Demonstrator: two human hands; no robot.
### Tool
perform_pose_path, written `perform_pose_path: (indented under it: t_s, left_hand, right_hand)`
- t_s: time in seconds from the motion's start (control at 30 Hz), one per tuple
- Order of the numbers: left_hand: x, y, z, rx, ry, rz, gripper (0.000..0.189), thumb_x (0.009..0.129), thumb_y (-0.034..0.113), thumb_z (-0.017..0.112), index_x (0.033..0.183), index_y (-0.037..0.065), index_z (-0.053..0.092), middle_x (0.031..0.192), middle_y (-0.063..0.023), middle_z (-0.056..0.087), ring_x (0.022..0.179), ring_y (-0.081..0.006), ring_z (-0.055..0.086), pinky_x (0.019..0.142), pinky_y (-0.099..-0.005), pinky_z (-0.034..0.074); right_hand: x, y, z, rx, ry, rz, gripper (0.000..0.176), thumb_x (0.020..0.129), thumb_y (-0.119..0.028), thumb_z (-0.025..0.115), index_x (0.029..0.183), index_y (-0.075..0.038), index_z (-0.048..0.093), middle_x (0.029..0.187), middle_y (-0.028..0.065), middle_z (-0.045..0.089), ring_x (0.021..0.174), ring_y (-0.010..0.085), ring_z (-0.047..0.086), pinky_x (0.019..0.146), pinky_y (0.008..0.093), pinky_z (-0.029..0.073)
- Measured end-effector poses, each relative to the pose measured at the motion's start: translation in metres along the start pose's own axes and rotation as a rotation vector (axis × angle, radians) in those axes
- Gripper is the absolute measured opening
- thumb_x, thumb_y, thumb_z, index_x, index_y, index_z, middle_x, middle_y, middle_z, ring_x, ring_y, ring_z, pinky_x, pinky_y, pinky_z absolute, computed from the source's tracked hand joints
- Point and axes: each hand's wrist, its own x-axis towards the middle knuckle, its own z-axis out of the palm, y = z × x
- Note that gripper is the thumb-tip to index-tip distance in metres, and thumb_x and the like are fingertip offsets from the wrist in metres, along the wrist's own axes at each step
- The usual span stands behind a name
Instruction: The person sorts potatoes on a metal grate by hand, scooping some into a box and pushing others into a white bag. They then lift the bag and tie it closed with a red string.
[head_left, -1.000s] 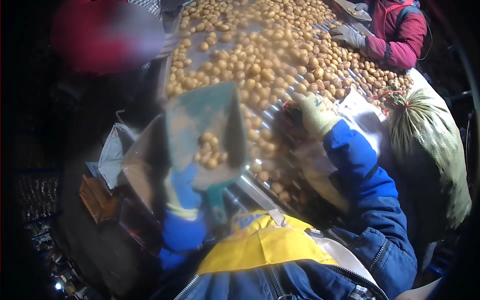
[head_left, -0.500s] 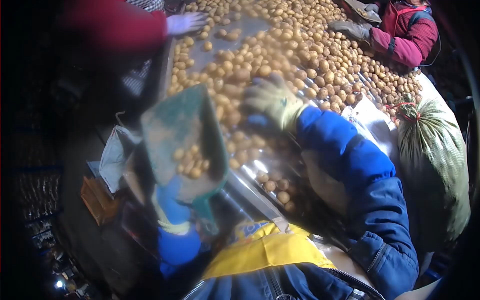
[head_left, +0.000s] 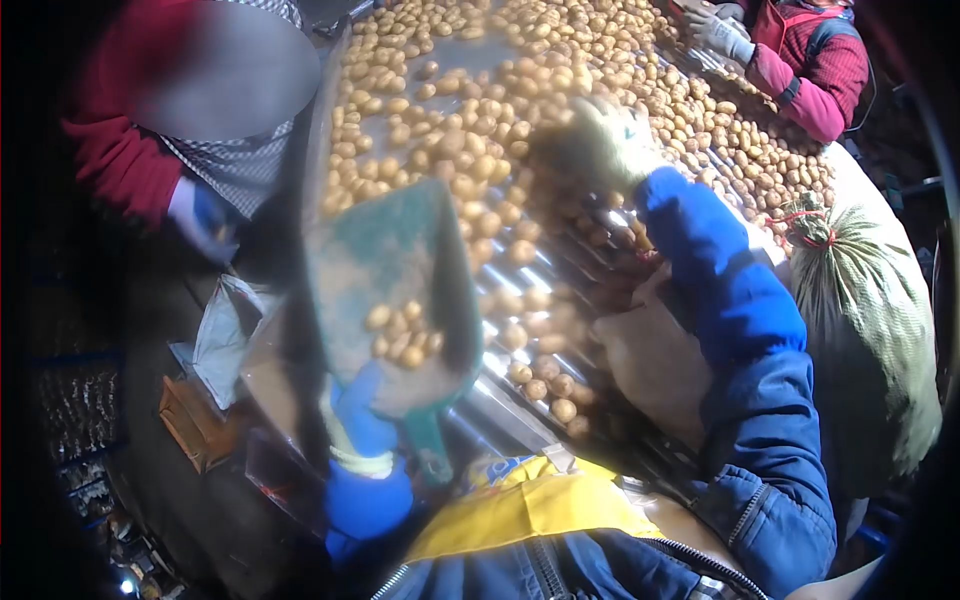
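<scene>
My left hand [head_left: 362, 420], in a blue and pale glove, grips the near end of a green scoop [head_left: 455, 300]. Several small potatoes [head_left: 404, 335] lie inside the scoop. My right hand [head_left: 610, 140], in a pale yellowish glove, is over the potato heap [head_left: 500, 130] on the sorting table. Motion blurs its fingers, so whether they are spread or closed is unclear. More potatoes [head_left: 550, 385] rest on the metal rollers between my arms.
One co-worker [head_left: 130, 170] is at the upper left, another [head_left: 815, 70] at the upper right. A tied full sack [head_left: 865, 300] stands at the right. A white bag [head_left: 225, 335] and an orange-brown box [head_left: 200, 420] are at the left.
My right hand has moved away from me and to the right. The scoop has shifted slightly right. The left co-worker's hand has come off the table; the right co-worker's hands are drawn back.
</scene>
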Motion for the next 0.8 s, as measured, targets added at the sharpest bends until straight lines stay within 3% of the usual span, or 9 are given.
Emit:
perform_pose_path:
  t_s: [0.07, 0.13, 0.2, 0.37, 0.47, 0.5, 0.63, 0.73, 0.8]
  left_hand:
    - [0.003, -0.002, -0.004, -0.024, 0.003, -0.056, 0.043, 0.095, 0.012, 0.058, 0.135, -0.004, 0.060, 0.126, -0.0149, 0.067, 0.111, -0.0254, 0.069, 0.096, -0.0376, 0.056]
    - [0.005, -0.004, -0.007, -0.007, 0.004, -0.017, 0.040, 0.096, 0.009, 0.061, 0.134, -0.006, 0.059, 0.120, -0.0167, 0.068, 0.105, -0.0262, 0.070, 0.089, -0.0384, 0.059]
    - [0.008, -0.005, -0.006, -0.003, 0.009, 0.018, 0.039, 0.097, 0.007, 0.062, 0.134, -0.006, 0.058, 0.117, -0.0177, 0.068, 0.102, -0.0268, 0.071, 0.085, -0.0394, 0.061]
    - [0.005, -0.009, -0.002, -0.046, 0.027, 0.002, 0.044, 0.096, 0.007, 0.063, 0.138, -0.006, 0.056, 0.122, -0.0192, 0.066, 0.109, -0.0300, 0.068, 0.092, -0.0441, 0.060]
    - [-0.003, -0.006, 0.011, -0.045, -0.001, 0.072, 0.040, 0.096, 0.011, 0.061, 0.133, -0.004, 0.060, 0.123, -0.0139, 0.069, 0.105, -0.0242, 0.070, 0.091, -0.0356, 0.058]
    - [-0.004, -0.002, 0.012, -0.139, -0.055, 0.033, 0.040, 0.096, 0.011, 0.061, 0.134, -0.004, 0.060, 0.123, -0.0139, 0.069, 0.106, -0.0238, 0.070, 0.091, -0.0357, 0.058]
    - [-0.009, 0.001, 0.021, -0.241, -0.126, 0.002, 0.040, 0.098, 0.012, 0.061, 0.134, -0.005, 0.059, 0.126, -0.0145, 0.068, 0.110, -0.0224, 0.068, 0.093, -0.0362, 0.057]
    - [-0.011, 0.003, 0.025, -0.108, -0.096, 0.040, 0.042, 0.098, 0.012, 0.061, 0.136, -0.006, 0.057, 0.128, -0.0156, 0.067, 0.113, -0.0238, 0.068, 0.096, -0.0376, 0.057]
    - [-0.009, -0.002, 0.020, -0.104, -0.101, 0.029, 0.045, 0.097, 0.010, 0.060, 0.139, -0.006, 0.055, 0.130, -0.0169, 0.065, 0.115, -0.0265, 0.067, 0.098, -0.0395, 0.057]
  right_hand:
    - [-0.029, -0.033, -0.048, 0.145, -0.169, -0.001, 0.022, 0.089, -0.032, 0.069, 0.105, -0.019, 0.073, 0.103, 0.0102, 0.072, 0.104, 0.0332, 0.067, 0.088, 0.0490, 0.051]
    - [-0.065, -0.049, -0.044, 0.200, -0.213, -0.086, 0.018, 0.090, -0.029, 0.067, 0.102, -0.018, 0.073, 0.093, 0.0110, 0.072, 0.093, 0.0341, 0.069, 0.079, 0.0472, 0.053]
    - [-0.077, -0.078, -0.064, 0.171, -0.246, -0.205, 0.016, 0.091, -0.026, 0.065, 0.102, -0.018, 0.073, 0.095, 0.0108, 0.071, 0.096, 0.0329, 0.069, 0.082, 0.0475, 0.053]
    - [-0.074, -0.110, -0.044, -0.115, -0.319, -0.111, 0.035, 0.089, -0.017, 0.065, 0.124, -0.012, 0.063, 0.118, 0.0125, 0.066, 0.112, 0.0317, 0.063, 0.089, 0.0477, 0.052]
    - [-0.067, -0.106, -0.050, -0.035, -0.516, -0.093, 0.039, 0.087, -0.015, 0.067, 0.125, -0.008, 0.061, 0.121, 0.0141, 0.065, 0.111, 0.0318, 0.063, 0.089, 0.0483, 0.052]
    - [-0.084, -0.098, -0.040, -0.075, -0.445, -0.174, 0.042, 0.085, -0.015, 0.069, 0.126, -0.007, 0.060, 0.120, 0.0142, 0.064, 0.109, 0.0329, 0.063, 0.088, 0.0480, 0.051]
    - [-0.112, -0.097, -0.045, -0.100, -0.306, -0.112, 0.041, 0.085, -0.018, 0.069, 0.124, -0.010, 0.061, 0.116, 0.0149, 0.066, 0.103, 0.0351, 0.065, 0.085, 0.0488, 0.051]
    - [-0.095, -0.091, -0.050, 0.176, -0.484, -0.036, 0.031, 0.086, -0.020, 0.068, 0.117, -0.014, 0.066, 0.107, 0.0147, 0.070, 0.099, 0.0349, 0.069, 0.083, 0.0484, 0.051]
    - [-0.078, -0.092, -0.060, 0.297, -0.572, 0.049, 0.017, 0.087, -0.023, 0.068, 0.099, -0.016, 0.077, 0.093, 0.0137, 0.075, 0.092, 0.0334, 0.074, 0.079, 0.0462, 0.055]
